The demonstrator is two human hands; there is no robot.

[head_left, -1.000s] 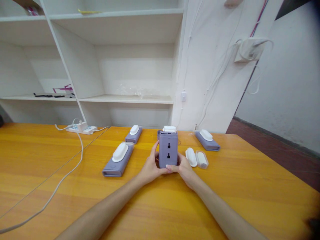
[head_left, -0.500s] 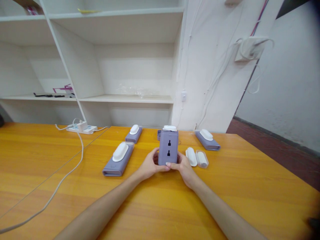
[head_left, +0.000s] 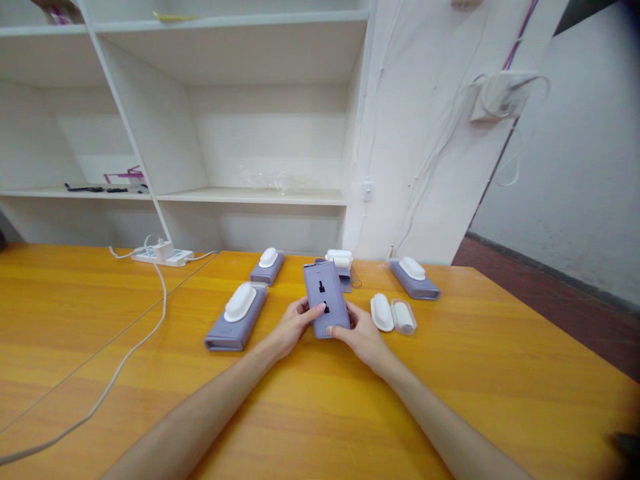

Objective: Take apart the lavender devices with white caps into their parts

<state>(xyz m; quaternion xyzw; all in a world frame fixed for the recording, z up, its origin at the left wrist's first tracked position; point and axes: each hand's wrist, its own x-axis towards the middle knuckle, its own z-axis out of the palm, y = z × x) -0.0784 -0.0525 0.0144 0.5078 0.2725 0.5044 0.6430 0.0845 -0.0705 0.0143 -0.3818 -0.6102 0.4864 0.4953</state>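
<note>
- Since the earlier frame, the purple box [head_left: 336, 291] has tipped its top leftward, and the left hand [head_left: 289, 329] has slid its thumb up the front.
- The left hand and right hand [head_left: 366, 337] are clamped on the box's lower part, 1 on each side; the left thumb lies at the lower of 2 black cutouts.
- The box is between the hands, over the wooden table [head_left: 310, 413]; I cannot tell if they touch.
- Right of the box: 1 white oval piece [head_left: 382, 313] beside 1 clear case [head_left: 410, 325].
- Left of the box: 2 purple blocks [head_left: 227, 338] topped with white ovals [head_left: 240, 302].
- Behind the box: 1 partly hidden white piece [head_left: 340, 257].
</note>
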